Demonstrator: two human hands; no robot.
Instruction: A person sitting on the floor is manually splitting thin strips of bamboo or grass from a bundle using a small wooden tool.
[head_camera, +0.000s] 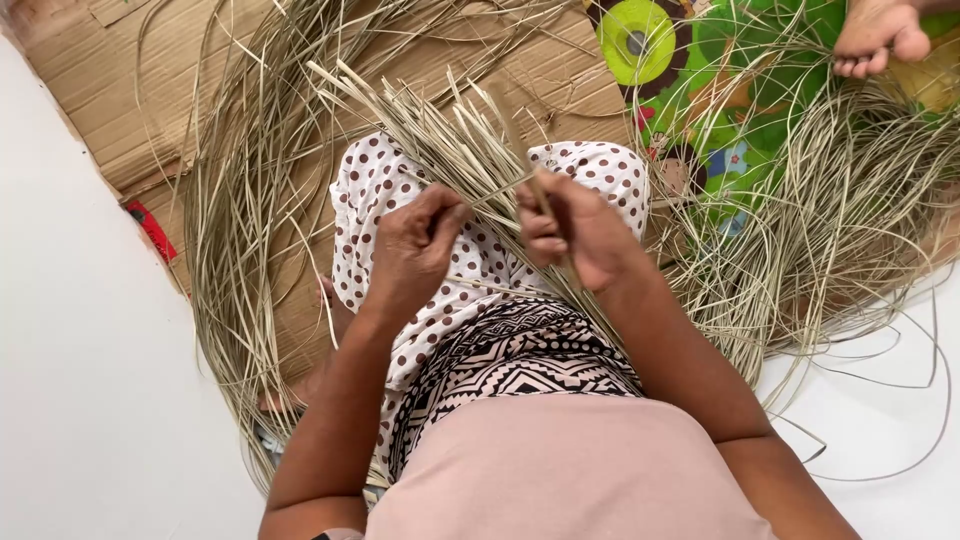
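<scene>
Both hands, the left hand (415, 240) and right hand (570, 228), pinch dried reed strips (440, 140) fanning away above them.

Bright even light, soft shadows, sharp

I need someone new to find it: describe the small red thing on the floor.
Start at the flattened brown cardboard lying under the dried straw strips, left of the seated person's polka-dot cloth. At the cardboard's left edge, beside the white floor, lies the red object: slim, slanted, the only red thing among tan.
</scene>
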